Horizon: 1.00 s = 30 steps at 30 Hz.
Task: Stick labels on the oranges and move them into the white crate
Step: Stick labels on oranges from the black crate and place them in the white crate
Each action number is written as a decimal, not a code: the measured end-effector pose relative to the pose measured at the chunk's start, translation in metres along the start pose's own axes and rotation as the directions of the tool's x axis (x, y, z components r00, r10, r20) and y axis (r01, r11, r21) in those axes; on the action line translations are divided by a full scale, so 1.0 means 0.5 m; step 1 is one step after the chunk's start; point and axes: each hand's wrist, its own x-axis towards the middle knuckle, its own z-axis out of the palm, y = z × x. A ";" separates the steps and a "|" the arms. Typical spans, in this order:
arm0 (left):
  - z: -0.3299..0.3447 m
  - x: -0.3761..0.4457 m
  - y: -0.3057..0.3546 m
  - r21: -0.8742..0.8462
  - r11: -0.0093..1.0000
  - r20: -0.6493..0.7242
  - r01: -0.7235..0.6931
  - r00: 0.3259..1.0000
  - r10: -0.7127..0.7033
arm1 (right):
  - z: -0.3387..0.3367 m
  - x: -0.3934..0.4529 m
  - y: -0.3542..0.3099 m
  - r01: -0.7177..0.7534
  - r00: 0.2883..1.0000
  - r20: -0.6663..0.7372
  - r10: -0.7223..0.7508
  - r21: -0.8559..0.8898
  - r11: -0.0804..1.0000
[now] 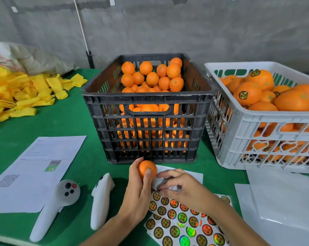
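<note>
My left hand (138, 189) grips an orange (146, 169) just above the green table, in front of the black crate (148, 107) that is full of unlabelled oranges. My right hand (182, 188) lies over the top of a sheet of round shiny labels (184, 226), its fingertips curled down at the sheet's upper edge; whether they pinch a label is hidden. The white crate (267, 121) at the right holds several oranges with dark round labels on them.
Two white handheld controllers (61, 201) lie on the green table (64, 119) left of my hands. A printed paper (36, 171) lies further left, a heap of yellow foam nets (17, 93) at the far left. White plastic sheets (283, 201) lie at the right.
</note>
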 end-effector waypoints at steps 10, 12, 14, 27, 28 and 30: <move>-0.008 -0.003 0.005 0.076 0.997 0.048 -0.026 0.999 0.022 | 0.005 0.001 -0.014 -0.089 0.996 -0.004 0.090 0.096 0.991; -0.008 -0.003 0.007 0.084 0.996 0.063 -0.030 0.998 0.024 | 0.007 0.002 -0.018 -0.099 0.995 -0.012 0.101 0.091 0.991; -0.009 -0.003 0.007 0.092 0.995 0.073 -0.036 0.997 0.029 | 0.009 0.004 -0.022 -0.108 0.994 -0.019 0.110 0.078 0.991; -0.027 -0.016 0.005 0.051 0.995 0.091 -0.080 0.993 0.075 | 0.015 -0.003 -0.016 -0.045 0.997 -0.059 0.044 -0.016 0.999; -0.026 -0.016 0.004 0.051 0.996 0.094 -0.075 0.993 0.070 | 0.018 -0.002 -0.014 -0.036 0.997 -0.070 0.033 -0.029 0.999; -0.026 -0.015 0.000 0.054 0.997 0.105 -0.063 0.993 0.057 | 0.020 -0.001 -0.013 -0.021 0.997 -0.081 0.017 -0.044 0.999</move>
